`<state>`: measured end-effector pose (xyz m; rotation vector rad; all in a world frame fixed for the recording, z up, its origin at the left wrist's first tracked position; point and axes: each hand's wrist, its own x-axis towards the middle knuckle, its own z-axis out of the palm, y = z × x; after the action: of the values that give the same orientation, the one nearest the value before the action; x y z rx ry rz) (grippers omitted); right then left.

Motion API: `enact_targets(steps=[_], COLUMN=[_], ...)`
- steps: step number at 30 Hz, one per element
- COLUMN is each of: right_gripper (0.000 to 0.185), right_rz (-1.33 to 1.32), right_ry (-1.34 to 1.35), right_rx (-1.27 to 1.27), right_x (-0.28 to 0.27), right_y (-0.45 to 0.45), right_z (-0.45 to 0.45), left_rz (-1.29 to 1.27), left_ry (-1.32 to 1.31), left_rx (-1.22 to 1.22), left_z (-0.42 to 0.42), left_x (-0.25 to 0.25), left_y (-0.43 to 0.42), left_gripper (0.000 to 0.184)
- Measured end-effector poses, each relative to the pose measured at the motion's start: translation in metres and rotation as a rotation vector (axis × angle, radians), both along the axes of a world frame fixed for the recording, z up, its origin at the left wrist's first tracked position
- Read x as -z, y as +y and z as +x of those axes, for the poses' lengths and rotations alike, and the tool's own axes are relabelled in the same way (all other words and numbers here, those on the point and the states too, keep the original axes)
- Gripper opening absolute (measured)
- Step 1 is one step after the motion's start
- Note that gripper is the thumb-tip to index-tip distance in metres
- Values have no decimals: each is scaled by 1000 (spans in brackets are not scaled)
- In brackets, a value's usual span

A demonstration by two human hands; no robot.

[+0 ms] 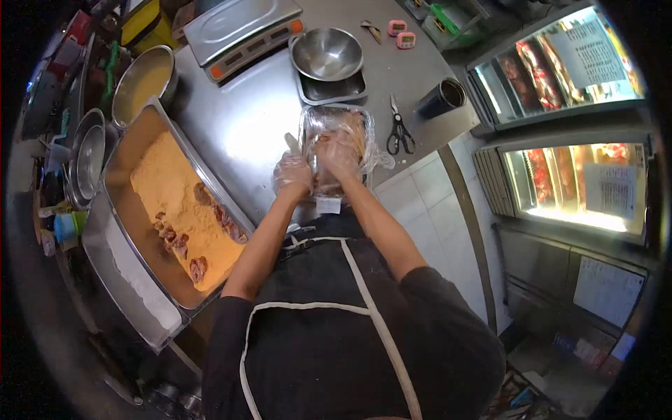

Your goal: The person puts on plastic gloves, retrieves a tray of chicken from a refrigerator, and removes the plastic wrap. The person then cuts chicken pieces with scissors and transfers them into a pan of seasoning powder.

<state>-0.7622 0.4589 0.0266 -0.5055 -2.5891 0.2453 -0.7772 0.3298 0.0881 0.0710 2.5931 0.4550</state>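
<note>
A tray lined with clear plastic film (371, 155) lies at the table's near edge, with pale brownish pieces, perhaps raw meat (355, 124), inside. My right hand (339, 155), in a clear plastic glove, reaches into it. Its fingers are bent down and pressed together on the contents; what they grip is hidden. At the tray's left side is my left hand (292, 172), gloved too. It is closed round a pale, narrow thing (291, 143) that sticks up, perhaps a knife. Black-handled scissors (400, 133) lie right of the tray.
Left stands a deep metal pan (203, 164) of orange crumb-like powder with dark meat pieces. Behind are a bowl of yellowish liquid (150, 85), a scale (245, 31), and a steel bowl (327, 54) on a small metal tray (332, 89). Rightward are a dark cup (442, 98), pink timers (405, 40) and lit fridges (570, 185).
</note>
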Motion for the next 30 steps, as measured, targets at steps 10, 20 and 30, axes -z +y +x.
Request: enact_targets(steps=[10, 20, 30], right_gripper=[45, 51, 70], right_rz=[-679, -432, -1205], right_ry=[-408, -297, -719], right_rx=[-410, -566, -578], right_x=[-51, -54, -98], right_y=[10, 17, 67], right_z=[35, 31, 55], left_rz=[142, 120, 86], left_ry=[-158, -252, -230], left_rx=[7, 56, 17], left_z=[3, 5, 5], left_x=[42, 55, 49], left_y=[-21, -22, -22], left_gripper=[106, 87, 76])
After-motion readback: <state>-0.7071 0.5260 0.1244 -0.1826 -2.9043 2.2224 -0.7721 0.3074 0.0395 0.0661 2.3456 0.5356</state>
